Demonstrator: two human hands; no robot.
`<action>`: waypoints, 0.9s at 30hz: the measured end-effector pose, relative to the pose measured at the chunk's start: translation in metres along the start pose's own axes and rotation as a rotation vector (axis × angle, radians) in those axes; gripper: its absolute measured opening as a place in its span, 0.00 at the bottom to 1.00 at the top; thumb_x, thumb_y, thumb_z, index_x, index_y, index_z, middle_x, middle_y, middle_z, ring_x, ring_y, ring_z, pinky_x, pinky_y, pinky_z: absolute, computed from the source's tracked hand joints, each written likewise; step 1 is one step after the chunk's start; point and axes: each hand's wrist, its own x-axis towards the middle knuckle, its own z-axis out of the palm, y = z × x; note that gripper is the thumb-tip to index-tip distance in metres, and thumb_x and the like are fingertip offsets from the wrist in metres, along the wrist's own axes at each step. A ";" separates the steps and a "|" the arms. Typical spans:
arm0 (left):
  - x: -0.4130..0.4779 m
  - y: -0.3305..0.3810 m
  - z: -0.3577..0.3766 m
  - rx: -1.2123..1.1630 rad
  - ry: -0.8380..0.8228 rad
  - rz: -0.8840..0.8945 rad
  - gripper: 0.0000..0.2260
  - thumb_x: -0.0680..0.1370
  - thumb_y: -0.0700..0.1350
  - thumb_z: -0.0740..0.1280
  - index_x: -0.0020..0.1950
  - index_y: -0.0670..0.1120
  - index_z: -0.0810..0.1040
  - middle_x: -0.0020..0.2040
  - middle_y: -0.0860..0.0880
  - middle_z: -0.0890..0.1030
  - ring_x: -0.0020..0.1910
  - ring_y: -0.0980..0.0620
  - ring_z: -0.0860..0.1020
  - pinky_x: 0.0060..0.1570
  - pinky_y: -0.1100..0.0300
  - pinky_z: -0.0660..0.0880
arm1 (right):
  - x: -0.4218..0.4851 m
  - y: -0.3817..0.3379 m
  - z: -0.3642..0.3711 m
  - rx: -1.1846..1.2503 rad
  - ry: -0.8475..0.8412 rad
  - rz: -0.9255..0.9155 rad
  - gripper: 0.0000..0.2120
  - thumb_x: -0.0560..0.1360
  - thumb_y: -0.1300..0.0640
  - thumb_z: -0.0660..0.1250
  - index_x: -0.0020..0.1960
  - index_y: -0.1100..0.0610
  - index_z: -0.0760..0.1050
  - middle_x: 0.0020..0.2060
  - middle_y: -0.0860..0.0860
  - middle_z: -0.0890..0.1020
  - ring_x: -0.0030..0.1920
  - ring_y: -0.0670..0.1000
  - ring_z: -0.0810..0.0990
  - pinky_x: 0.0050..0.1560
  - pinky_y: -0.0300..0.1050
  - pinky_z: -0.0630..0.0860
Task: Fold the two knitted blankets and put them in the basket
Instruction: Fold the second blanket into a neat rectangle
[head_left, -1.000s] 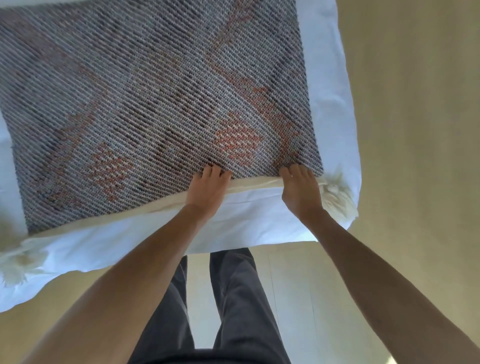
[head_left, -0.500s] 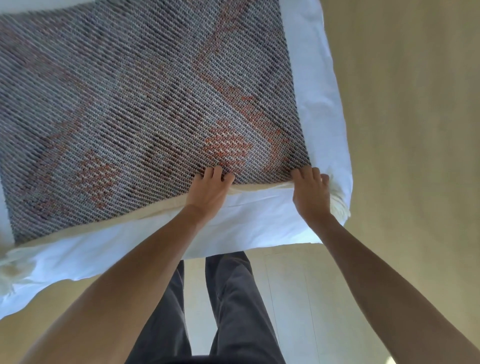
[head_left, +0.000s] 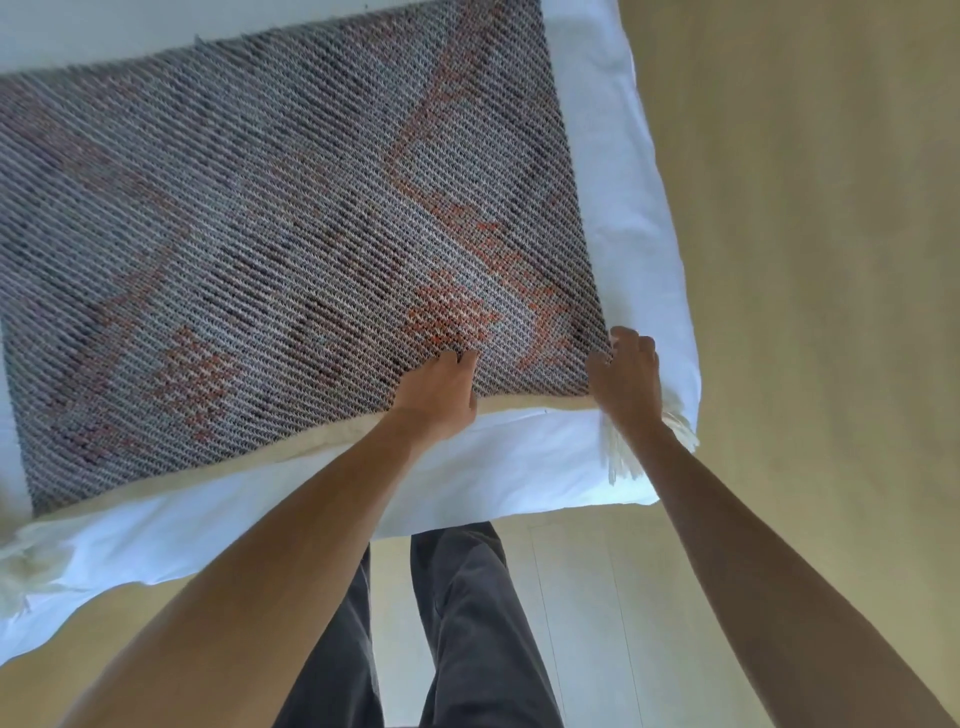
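A grey knitted blanket (head_left: 249, 234) with orange diamond patterns lies spread flat on a white bed (head_left: 613, 166). A cream edge runs along its near side, with a tassel (head_left: 623, 452) at the near right corner and another tassel (head_left: 21, 571) at the near left. My left hand (head_left: 436, 389) rests on the near edge, its fingers curled onto the knit. My right hand (head_left: 626, 374) is at the near right corner, fingers curled round the blanket's corner. No second blanket or basket is in view.
The bed's near edge (head_left: 467, 493) and right edge border a pale wooden floor (head_left: 805, 260). My legs in dark trousers (head_left: 467, 623) stand close to the bed's near edge.
My right hand has slid right along the near edge to the blanket's corner and its fingers have curled round it. My left hand's fingers have curled onto the knit.
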 end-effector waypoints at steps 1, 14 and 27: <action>0.004 0.003 -0.003 -0.055 0.004 -0.035 0.12 0.79 0.42 0.58 0.61 0.41 0.68 0.52 0.43 0.75 0.45 0.48 0.74 0.40 0.55 0.74 | 0.006 -0.004 0.000 0.027 -0.043 0.052 0.20 0.71 0.60 0.62 0.63 0.61 0.68 0.58 0.59 0.74 0.58 0.60 0.72 0.57 0.55 0.72; 0.056 0.026 -0.087 -0.473 0.185 -0.149 0.16 0.83 0.51 0.51 0.56 0.40 0.70 0.42 0.45 0.73 0.33 0.50 0.71 0.30 0.57 0.68 | -0.045 -0.083 0.010 -0.032 -0.070 -0.292 0.12 0.73 0.60 0.62 0.55 0.60 0.66 0.42 0.56 0.78 0.39 0.58 0.78 0.36 0.44 0.68; 0.056 -0.087 -0.152 -0.734 0.492 -0.383 0.09 0.82 0.42 0.56 0.61 0.43 0.66 0.36 0.49 0.72 0.24 0.55 0.68 0.16 0.65 0.65 | -0.133 -0.182 0.081 0.097 -0.243 -0.479 0.10 0.76 0.59 0.60 0.57 0.56 0.66 0.44 0.51 0.77 0.39 0.51 0.79 0.39 0.47 0.77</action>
